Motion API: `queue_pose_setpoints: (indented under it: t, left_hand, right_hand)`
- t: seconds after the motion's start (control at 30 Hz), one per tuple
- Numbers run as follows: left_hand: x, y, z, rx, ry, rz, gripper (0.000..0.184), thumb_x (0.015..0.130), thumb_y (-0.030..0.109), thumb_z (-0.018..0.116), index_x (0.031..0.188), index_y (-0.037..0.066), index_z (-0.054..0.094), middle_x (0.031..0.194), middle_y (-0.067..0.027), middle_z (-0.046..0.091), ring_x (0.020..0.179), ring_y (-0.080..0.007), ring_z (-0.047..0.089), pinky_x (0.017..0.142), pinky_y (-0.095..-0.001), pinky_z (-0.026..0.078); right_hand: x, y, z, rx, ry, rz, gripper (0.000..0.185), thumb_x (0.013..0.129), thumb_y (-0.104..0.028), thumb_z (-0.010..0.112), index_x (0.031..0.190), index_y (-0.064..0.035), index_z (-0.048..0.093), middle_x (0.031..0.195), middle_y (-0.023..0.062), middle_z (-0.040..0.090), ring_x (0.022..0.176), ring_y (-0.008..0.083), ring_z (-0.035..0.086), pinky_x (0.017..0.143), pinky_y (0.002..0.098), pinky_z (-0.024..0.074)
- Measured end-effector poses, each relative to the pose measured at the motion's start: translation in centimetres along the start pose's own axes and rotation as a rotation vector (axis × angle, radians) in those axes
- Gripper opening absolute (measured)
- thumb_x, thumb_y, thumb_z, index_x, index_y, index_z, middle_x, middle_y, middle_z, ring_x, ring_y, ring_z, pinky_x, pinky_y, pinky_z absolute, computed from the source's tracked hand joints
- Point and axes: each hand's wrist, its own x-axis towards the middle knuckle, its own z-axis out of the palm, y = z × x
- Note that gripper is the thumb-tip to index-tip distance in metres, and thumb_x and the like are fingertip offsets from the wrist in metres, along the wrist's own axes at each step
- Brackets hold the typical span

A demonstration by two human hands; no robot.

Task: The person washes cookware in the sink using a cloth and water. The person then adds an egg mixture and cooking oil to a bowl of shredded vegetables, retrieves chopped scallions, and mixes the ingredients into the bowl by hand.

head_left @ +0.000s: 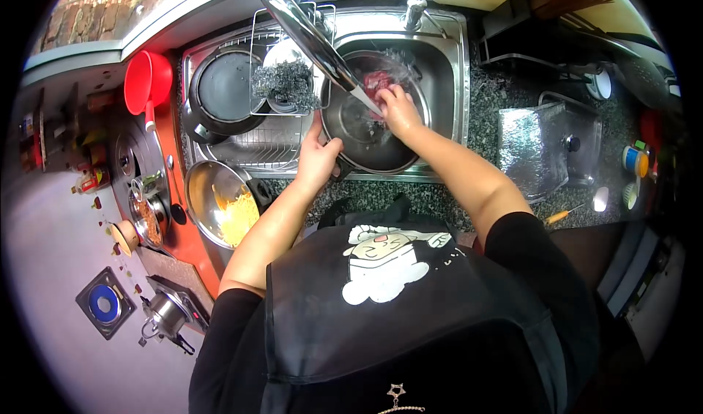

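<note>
A dark round pan [381, 157] sits in the steel sink with water in it. My left hand [318, 157] is closed at the pan's near left edge, by its dark handle. My right hand [401, 113] reaches inside the pan, fingers closed on a crumpled red scrubber [377, 83]. From the chrome faucet [307, 37], whose spout slants over the pan, water runs down near my right fingertips. Part of the scrubber is hidden under my fingers.
Left of the sink, a black pan [231, 84] rests on the drainer beside a wire basket [256, 40] holding dark steel wool. A metal bowl [196, 194] holds yellow shreds. Foil [531, 146] covers part of a glass dish on the right counter.
</note>
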Motion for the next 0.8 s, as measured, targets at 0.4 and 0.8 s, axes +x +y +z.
queue_pose_setpoints:
  t: [0.4, 0.8]
  left_hand:
    - [0.8, 0.5, -0.4, 0.084, -0.068, -0.115, 0.078, 0.080, 0.007, 0.053, 0.147, 0.007, 0.014, 0.061, -0.0015, 0.052, 0.038, -0.0092, 0.044, 0.034, -0.0238, 0.037]
    - [4.1, -2.2, 0.8, 0.286, 0.059, 0.367, 0.067, 0.080, 0.001, 0.055, 0.142, 0.004, 0.031, 0.121, -0.0121, 0.057, 0.095, -0.0112, 0.056, 0.079, -0.0222, 0.045]
  right_hand:
    - [4.6, -3.5, -2.5, -0.515, -0.341, -0.764, 0.042, 0.086, -0.018, 0.045, 0.127, -0.0232, 0.049, 0.139, 0.0057, 0.040, 0.130, 0.0346, 0.035, 0.107, 0.0483, 0.0264]
    - [-3.8, -3.4, 0.2, -0.071, -0.556, 0.344, 0.037, 0.080, -0.034, 0.056, 0.111, -0.0145, 0.059, 0.111, 0.0185, 0.056, 0.102, 0.0370, 0.056, 0.093, 0.0392, 0.0438]
